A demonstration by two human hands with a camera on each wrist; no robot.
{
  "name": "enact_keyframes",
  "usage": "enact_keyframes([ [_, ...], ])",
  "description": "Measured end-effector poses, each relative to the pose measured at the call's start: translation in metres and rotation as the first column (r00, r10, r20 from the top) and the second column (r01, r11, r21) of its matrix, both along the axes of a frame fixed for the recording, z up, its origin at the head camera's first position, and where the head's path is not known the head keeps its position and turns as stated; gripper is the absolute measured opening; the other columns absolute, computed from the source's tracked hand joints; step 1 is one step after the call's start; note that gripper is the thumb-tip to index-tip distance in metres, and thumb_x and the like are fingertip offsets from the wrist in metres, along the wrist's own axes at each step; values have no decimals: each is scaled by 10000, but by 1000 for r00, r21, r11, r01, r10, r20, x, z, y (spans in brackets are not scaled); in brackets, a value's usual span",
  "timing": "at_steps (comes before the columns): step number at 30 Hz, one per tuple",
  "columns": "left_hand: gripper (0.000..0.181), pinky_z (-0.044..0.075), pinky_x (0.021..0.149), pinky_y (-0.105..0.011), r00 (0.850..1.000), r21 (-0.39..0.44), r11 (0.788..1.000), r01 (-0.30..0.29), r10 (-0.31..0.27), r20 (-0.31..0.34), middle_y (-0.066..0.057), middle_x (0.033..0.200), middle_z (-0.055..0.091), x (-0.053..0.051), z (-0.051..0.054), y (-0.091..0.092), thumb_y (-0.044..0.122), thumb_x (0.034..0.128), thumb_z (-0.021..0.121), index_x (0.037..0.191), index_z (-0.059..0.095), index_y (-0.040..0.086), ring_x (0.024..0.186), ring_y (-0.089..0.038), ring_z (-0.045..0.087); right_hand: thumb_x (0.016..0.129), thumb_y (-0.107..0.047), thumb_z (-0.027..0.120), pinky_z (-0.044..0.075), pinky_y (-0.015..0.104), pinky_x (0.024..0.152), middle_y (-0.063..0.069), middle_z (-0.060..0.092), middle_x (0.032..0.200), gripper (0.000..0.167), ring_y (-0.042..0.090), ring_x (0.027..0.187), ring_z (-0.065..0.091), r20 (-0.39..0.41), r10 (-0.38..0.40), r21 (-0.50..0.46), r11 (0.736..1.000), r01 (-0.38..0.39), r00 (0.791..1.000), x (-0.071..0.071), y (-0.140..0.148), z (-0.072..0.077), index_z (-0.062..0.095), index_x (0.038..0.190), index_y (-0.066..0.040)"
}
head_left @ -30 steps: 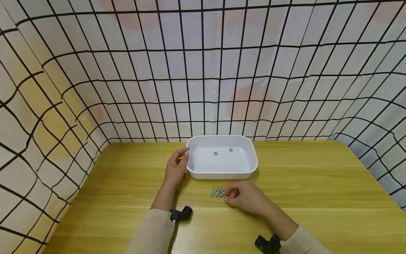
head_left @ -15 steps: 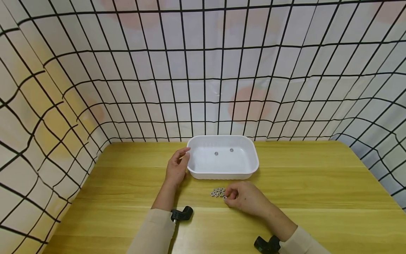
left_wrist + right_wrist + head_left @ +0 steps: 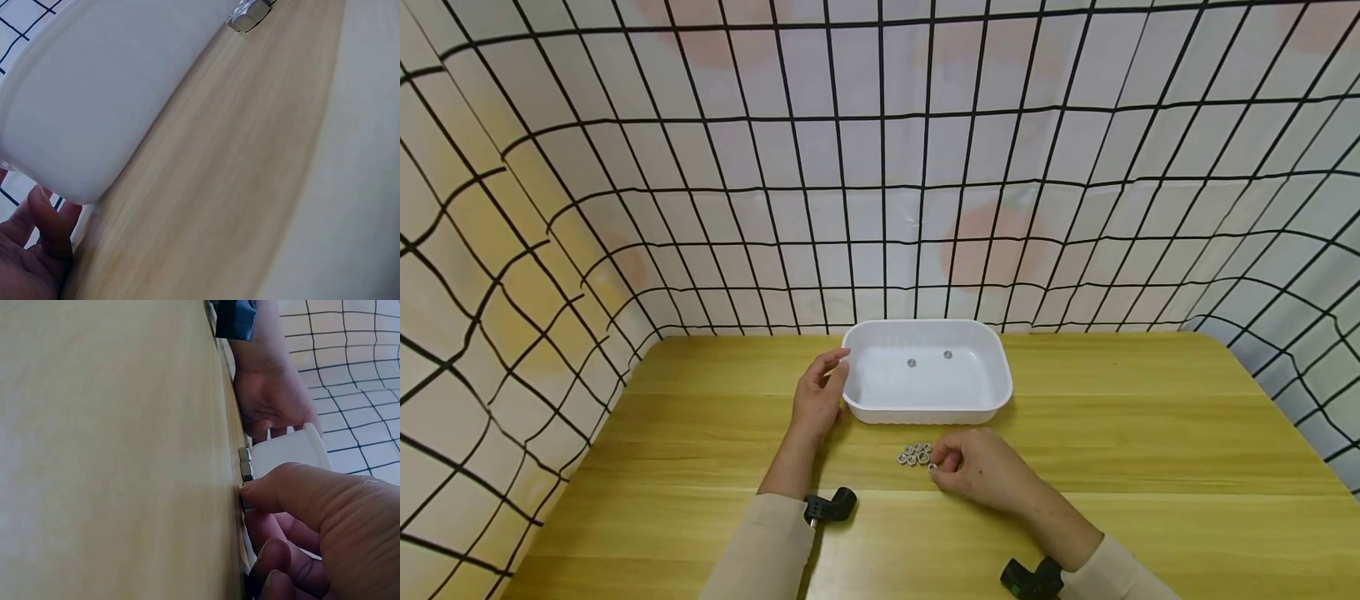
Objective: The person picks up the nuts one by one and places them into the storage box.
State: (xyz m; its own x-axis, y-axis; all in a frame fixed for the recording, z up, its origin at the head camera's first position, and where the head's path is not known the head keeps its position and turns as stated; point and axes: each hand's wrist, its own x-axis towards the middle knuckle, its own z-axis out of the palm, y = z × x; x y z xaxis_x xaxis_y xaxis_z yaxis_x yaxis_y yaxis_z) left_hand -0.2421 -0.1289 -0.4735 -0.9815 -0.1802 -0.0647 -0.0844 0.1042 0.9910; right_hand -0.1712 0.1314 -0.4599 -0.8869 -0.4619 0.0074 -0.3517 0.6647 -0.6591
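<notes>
Several small metal nuts [image 3: 912, 459] lie bunched on the table in front of a white tray [image 3: 925, 416], which holds two more nuts [image 3: 947, 355] on its floor. My right hand [image 3: 988, 471] pinches one nut [image 3: 932, 467] between thumb and forefinger at the bunch's right edge, down at the tabletop; in the right wrist view the thumb of the hand [image 3: 312, 512] mostly covers it. At the tray's left end, my left hand [image 3: 817, 400] touches the rim with relaxed fingers; the left wrist view shows that hand [image 3: 37, 244] beside the tray's corner [image 3: 81, 181].
The wooden table [image 3: 737, 375] extends to both sides of the tray. Behind it and at the sides stands a black grid [image 3: 880, 189] against pale cloth. Each wrist carries a black camera, one [image 3: 831, 505] on the left and one [image 3: 1033, 577] on the right.
</notes>
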Motion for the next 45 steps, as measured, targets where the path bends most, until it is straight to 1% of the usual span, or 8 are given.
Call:
enact_keyframes([
  [7,293,447,513,-230,1000,-4,1000,4,-4,1,-50,1429,581,1,0,-1,339,1037,571,1306,668,276,1166,-274,600,829,-176,798,466,194,616,-157,609,672,99,-9,624,542,3,9,-14,1000,-9,1000,1,-2,2,715,812,-226],
  [12,306,438,505,-230,1000,2,1000,11,-11,2,-51,1419,579,0,0,-1,338,1039,571,1322,661,259,1161,-274,600,829,-184,801,474,204,608,-133,611,680,93,25,624,552,28,-28,-38,999,29,999,3,-3,9,712,836,-209],
  [17,301,438,507,-230,1000,5,1000,14,-14,-1,-47,1421,582,0,-1,-2,343,1039,573,1316,663,269,1161,-276,602,834,-175,791,475,210,599,-107,617,693,80,47,630,551,65,-51,-83,995,56,997,4,-3,16,719,865,-192],
  [23,289,444,515,-234,1000,6,1000,12,-12,1,-38,1422,586,-1,-2,-2,355,1036,575,1302,668,289,1153,-276,600,850,-143,785,454,199,525,-68,624,718,78,53,592,535,92,-76,-173,981,92,993,4,0,23,730,887,-185],
  [28,288,446,518,-235,1000,1,1000,9,-9,3,-33,1428,581,-1,-2,-2,362,1035,575,1300,667,297,1164,-271,594,860,-139,793,465,204,502,-43,631,719,79,60,585,536,29,-88,-214,972,93,996,2,5,32,735,912,-153],
  [31,284,448,516,-234,1000,-2,1000,9,-9,-3,-33,1431,579,-1,-2,-2,363,1035,574,1296,668,302,1162,-267,594,868,-149,790,463,209,498,-43,628,712,70,63,577,535,-4,-109,-207,973,106,994,-2,7,38,740,916,-153],
  [38,284,449,504,-241,999,13,1000,13,-13,-40,-57,1385,599,0,-2,-2,322,1035,571,1295,676,277,1126,-270,610,881,-165,779,430,208,494,-53,625,675,65,82,556,517,-24,-172,-171,971,165,985,-11,9,51,730,924,-160],
  [45,291,453,509,-240,999,-6,1000,15,-15,-39,-61,1395,594,0,-2,-2,336,1036,565,1300,672,275,1117,-268,610,890,-172,766,414,217,491,-65,625,647,58,104,545,507,-87,-205,-133,972,193,975,-24,9,55,734,931,-146],
])
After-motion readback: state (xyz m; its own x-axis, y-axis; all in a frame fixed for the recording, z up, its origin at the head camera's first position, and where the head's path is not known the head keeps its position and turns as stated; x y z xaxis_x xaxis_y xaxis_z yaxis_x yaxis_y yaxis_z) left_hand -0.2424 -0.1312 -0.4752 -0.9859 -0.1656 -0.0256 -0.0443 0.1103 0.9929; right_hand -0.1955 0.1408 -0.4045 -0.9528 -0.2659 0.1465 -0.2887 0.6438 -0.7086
